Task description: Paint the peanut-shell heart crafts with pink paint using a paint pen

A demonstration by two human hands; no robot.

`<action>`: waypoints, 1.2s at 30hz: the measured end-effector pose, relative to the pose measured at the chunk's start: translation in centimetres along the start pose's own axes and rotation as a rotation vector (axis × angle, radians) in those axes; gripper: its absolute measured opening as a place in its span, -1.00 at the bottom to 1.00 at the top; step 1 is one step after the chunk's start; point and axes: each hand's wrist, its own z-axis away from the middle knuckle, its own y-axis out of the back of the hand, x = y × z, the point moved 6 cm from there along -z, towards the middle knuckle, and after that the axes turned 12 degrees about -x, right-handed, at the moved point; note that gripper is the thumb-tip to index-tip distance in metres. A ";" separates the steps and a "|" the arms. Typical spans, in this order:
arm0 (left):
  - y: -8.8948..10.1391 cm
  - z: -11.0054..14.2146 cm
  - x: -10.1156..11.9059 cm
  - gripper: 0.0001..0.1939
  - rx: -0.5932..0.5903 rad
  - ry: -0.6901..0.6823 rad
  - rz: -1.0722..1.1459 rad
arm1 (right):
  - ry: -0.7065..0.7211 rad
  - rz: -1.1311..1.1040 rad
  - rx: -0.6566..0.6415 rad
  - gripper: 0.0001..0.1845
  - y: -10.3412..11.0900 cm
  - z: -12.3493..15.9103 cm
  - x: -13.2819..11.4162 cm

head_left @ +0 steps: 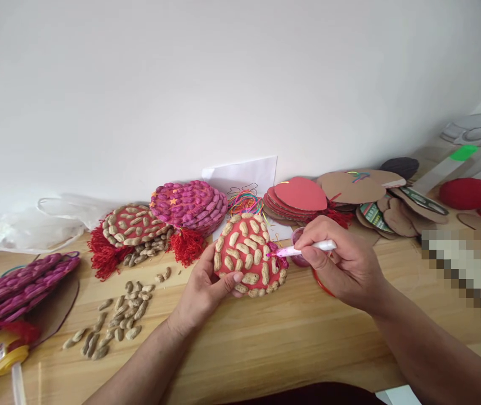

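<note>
My left hand is closed on the lower left edge of a red board, with the thumb on its front. Unshelled peanuts line the board's rim and dot its face; several at the right edge are magenta. In my right hand is a white-handled paintbrush, pinched between thumb and fingers. Its pink tip meets the magenta peanuts on the board's right side. Partly hidden behind my right hand stands a small clear cup with purplish contents.
Loose peanuts lie on the wooden table at left. Behind them are a peanut-covered board and stacked magenta ones with red tassels. Red boards, cardboard pieces and red yarn sit right; a yellow glue gun lies front left.
</note>
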 end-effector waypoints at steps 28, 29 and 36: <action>-1.0 -0.1 0.3 -0.13 -0.053 -0.101 -0.041 | 0.215 0.028 -0.156 -0.92 -3.2 0.0 -2.4; -1.0 -0.1 0.2 -0.14 -0.060 -0.106 -0.041 | 0.223 0.031 -0.169 -0.92 -3.4 0.0 -2.5; -1.0 -0.1 0.0 -0.12 -0.065 -0.109 -0.047 | 0.232 0.065 -0.156 -0.92 -3.5 0.1 -2.6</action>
